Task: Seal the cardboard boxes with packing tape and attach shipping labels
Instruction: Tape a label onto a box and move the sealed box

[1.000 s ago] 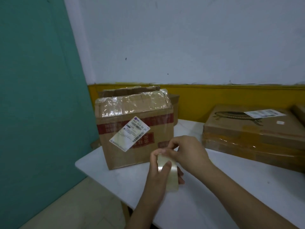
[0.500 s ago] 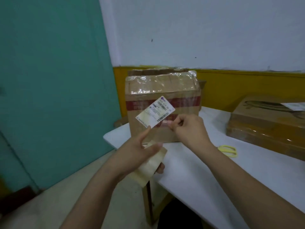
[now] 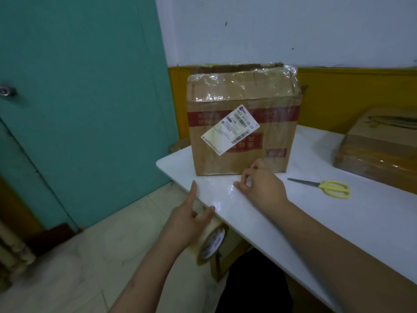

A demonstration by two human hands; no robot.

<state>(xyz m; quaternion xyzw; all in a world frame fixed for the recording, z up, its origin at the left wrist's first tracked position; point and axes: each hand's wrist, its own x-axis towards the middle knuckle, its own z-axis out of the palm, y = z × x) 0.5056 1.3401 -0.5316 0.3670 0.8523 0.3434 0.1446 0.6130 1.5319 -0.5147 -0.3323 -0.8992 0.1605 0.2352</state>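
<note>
Taping step: left hand (image 3: 188,219) grips clear packing-tape roll (image 3: 211,242) off the white table's (image 3: 316,222) near edge, right hand (image 3: 262,185) pinches the pulled strip (image 3: 222,196) before the labelled brown cardboard box (image 3: 243,132); next, probably stick it down.

The one camera sat on my head and looked forward and down over the near edge of the white table (image 3: 338,222), close enough that both my forearms ran in from the bottom of the wide view. My left hand (image 3: 187,220) fell low at center and my right hand (image 3: 261,184) a little higher, with the taped cardboard box (image 3: 243,132) facing me just beyond them. The lens also took in the teal door (image 3: 79,98) to the left and the wall behind the table, and there was no second view to share any of it.
</note>
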